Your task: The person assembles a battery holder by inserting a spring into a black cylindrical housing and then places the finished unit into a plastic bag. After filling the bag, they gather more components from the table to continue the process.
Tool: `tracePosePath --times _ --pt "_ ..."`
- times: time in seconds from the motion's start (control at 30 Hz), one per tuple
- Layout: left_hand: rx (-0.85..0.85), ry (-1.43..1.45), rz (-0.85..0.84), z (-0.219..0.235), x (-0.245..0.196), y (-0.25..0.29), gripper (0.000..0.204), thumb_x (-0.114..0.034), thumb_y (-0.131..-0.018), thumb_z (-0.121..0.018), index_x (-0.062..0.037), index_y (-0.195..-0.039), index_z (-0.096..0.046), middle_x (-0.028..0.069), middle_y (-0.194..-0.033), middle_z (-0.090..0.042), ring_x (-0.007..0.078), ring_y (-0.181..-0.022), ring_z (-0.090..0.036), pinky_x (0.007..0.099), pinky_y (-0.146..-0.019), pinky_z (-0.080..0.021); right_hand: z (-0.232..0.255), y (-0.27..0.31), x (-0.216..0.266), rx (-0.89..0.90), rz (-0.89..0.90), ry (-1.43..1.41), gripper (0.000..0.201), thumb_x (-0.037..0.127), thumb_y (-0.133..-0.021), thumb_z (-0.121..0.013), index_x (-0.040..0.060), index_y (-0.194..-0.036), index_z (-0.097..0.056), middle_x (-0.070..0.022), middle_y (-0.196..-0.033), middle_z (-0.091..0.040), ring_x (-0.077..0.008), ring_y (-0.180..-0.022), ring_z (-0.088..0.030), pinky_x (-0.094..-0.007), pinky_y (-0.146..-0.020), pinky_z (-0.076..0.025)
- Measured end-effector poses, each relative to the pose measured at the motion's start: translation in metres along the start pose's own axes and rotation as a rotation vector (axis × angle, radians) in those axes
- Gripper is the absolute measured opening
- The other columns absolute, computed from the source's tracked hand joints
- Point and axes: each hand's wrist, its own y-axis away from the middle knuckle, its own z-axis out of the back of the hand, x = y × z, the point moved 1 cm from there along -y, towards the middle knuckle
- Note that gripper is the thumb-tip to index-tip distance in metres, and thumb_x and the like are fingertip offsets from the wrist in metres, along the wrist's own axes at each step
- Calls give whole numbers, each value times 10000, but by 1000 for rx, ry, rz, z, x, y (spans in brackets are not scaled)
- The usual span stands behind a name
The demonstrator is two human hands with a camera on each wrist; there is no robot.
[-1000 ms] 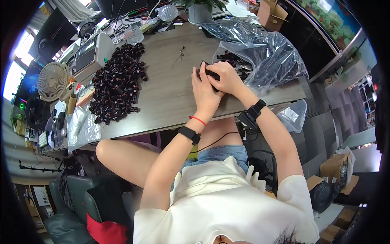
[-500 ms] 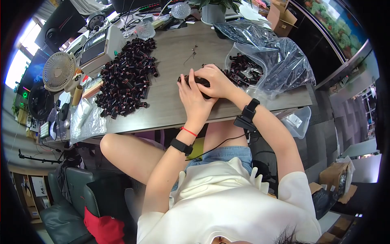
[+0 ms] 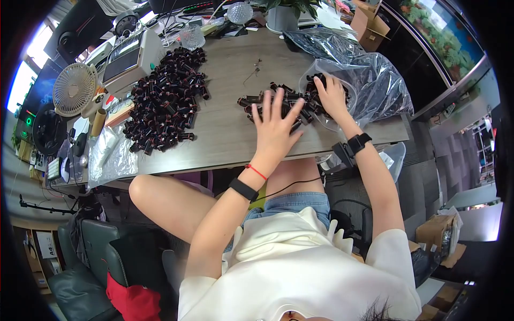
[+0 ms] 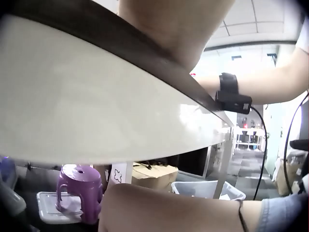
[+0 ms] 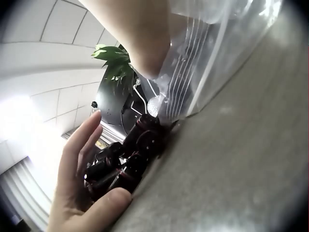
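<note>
Small black cylindrical parts with reddish bands lie in a loose pile (image 3: 250, 100) on the table. Over the near side of this pile, my left hand (image 3: 276, 136) has its fingers spread. The right wrist view shows that left hand (image 5: 79, 193) beside the dark parts (image 5: 142, 137), thumb apart from the fingers. My right hand (image 3: 333, 100) reaches over the mouth of a clear plastic bag (image 3: 367, 80), its fingers extended over more black parts that the hand partly hides. In the left wrist view the fingers are hidden behind the table edge.
A large heap of the same black parts (image 3: 168, 101) covers the table's left side. Beyond it stand a white boxy device (image 3: 134, 59) and a beige fan (image 3: 76, 92). A flat clear plastic bag (image 3: 110, 160) hangs over the front left edge. A potted plant (image 3: 282, 18) stands at the back.
Both hands, together around dark parts earlier, moved left and then separated. The parts now lie on the table as a loose pile, and the right hand has moved right to the bag.
</note>
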Motion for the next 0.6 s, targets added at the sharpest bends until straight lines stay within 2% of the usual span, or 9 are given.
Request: tracePosePath --times 0.03,0.07,0.17,0.27,0.47,0.57,0.6 --pt "32 -10 -113 -3 -2 -2 771 -331 -723 -789 -221 -1413 -464 139 -1494 -350 375 -1418 -251 658 -1095 -196 0 0 -1 -1 0 1 486 440 -917 -589 46 -1201 -600 -213 -1259 -548 -424 -1183 -490 -487 -972 -422" --pt "31 -10 -114 -8 -2 -5 771 -331 -723 -789 -221 -1413 -464 139 -1494 -350 375 -1418 -251 658 -1095 -196 2 -1 4 15 27 61 460 420 -915 -596 53 -1190 -602 -204 -1249 -554 -418 -1170 -497 -478 -958 -431" --pt "13 -169 -322 -21 -1 -17 585 -280 -798 -703 -190 -1350 -534 101 -1434 -434 317 -1383 -331 643 -1103 -193 9 2 19 47 79 180 408 380 -910 -610 66 -1170 -607 -186 -1227 -565 -407 -1145 -510 -461 -930 -450" --pt "39 -162 -324 -32 1 -21 482 -249 -812 -666 -149 -1274 -573 123 -1385 -481 317 -1340 -389 641 -1102 -207 18 15 29 18 158 -10 299 303 -885 -646 70 -1071 -626 -149 -1152 -581 -387 -1098 -524 -450 -900 -458" --pt "38 -147 -316 -32 6 -21 385 -231 -789 -666 -93 -1143 -603 132 -1291 -540 322 -1223 -484 620 -1077 -260 25 37 52 8 314 -120 201 192 -840 -685 37 -953 -622 -129 -1069 -575 -363 -1037 -526 -433 -869 -462" --pt "24 -138 -169 -23 7 -17 374 -242 -759 -689 -91 -1086 -591 132 -1251 -546 326 -1185 -495 598 -1051 -298 25 37 56 49 369 -187 161 143 -838 -680 23 -926 -620 -134 -1044 -566 -354 -1013 -522 -429 -862 -460" --pt "22 -140 -170 -20 7 -17 374 -242 -759 -689 -91 -1086 -591 132 -1251 -546 326 -1185 -495 598 -1051 -298 24 37 58 56 425 -201 155 131 -840 -675 17 -928 -617 -137 -1045 -565 -350 -1010 -522 -427 -863 -459"
